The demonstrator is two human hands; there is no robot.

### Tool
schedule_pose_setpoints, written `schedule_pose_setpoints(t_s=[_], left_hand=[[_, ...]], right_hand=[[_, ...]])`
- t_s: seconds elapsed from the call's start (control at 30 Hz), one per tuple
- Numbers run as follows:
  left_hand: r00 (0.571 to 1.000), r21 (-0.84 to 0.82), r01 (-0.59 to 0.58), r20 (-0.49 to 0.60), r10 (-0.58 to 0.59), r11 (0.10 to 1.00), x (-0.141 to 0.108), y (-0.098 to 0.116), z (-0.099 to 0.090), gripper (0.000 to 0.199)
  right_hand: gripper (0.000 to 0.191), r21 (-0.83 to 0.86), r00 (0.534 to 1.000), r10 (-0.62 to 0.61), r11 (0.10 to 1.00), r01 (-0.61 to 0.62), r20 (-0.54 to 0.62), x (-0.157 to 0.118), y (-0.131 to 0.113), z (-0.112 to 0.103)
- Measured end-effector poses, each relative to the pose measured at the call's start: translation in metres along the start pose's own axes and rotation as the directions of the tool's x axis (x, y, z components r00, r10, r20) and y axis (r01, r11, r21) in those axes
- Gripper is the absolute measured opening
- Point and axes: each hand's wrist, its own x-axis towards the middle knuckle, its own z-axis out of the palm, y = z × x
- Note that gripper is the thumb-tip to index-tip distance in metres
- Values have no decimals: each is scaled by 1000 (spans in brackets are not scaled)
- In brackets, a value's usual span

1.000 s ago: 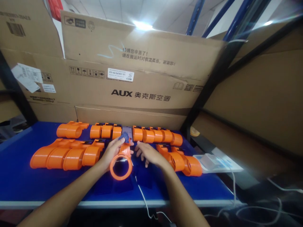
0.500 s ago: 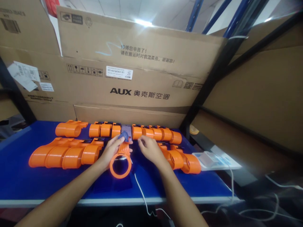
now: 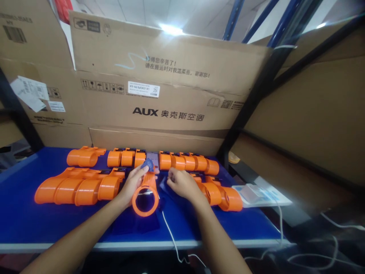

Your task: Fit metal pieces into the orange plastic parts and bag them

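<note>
My left hand [image 3: 133, 183] is closed around the handle of an orange plastic part with a round ring [image 3: 145, 201] at its lower end. The ring faces me, held over the table. At the top of the handle is a small dark blue piece [image 3: 147, 164], with my left thumb pressed on it. To the right, my right hand [image 3: 181, 182] is closed, fingers curled and pinched. A faint see-through film [image 3: 164, 183] shows beside its fingertips and seems held there; most of it is hidden. Behind my left hand lies a phone-like grey screen [image 3: 152, 156].
Rows of orange cylindrical parts stand at left [image 3: 85, 188], back right [image 3: 189, 161] and right [image 3: 230, 198] on the blue table [image 3: 71, 222]. A white tray-like item [image 3: 265, 196] sits at the right edge. A white cable [image 3: 170, 228] crosses the front edge. Cardboard [image 3: 171, 133] walls the back.
My right hand has shifted slightly right and down, and a see-through film now shows by its fingers. The blue piece looks rougher and less flat. My left hand stays nearly still.
</note>
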Motion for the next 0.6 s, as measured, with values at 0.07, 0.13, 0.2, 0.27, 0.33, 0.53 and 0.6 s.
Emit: schedule_pose_setpoints(t_s=[0.07,0.13,0.2,0.27,0.33,0.53,0.6], left_hand=[[1000,-16,-1,12,1,1000,-1,0,1,47],[999,-33,20,44,-18,999,-3,2,4,45],[997,-46,38,73,-34,998,-6,3,7,45],[996,-58,37,86,-32,998,-9,3,9,47],[996,-71,19,85,-13,997,-10,2,11,48],[995,-133,-15,97,28,991,-9,-2,14,35],[994,-159,-7,111,25,987,-9,-2,15,35]], right_hand=[[1,64,996,36,997,-31,-77,3,1,-2],[10,193,986,69,980,-39,-149,5,0,-1],[21,384,973,96,923,-9,-208,7,-3,1],[28,581,965,119,813,40,-232,8,-7,3],[31,727,972,115,683,71,-203,8,-13,5],[30,852,997,8,520,61,-76,6,-27,8],[31,864,998,-3,500,59,-66,5,-30,7]])
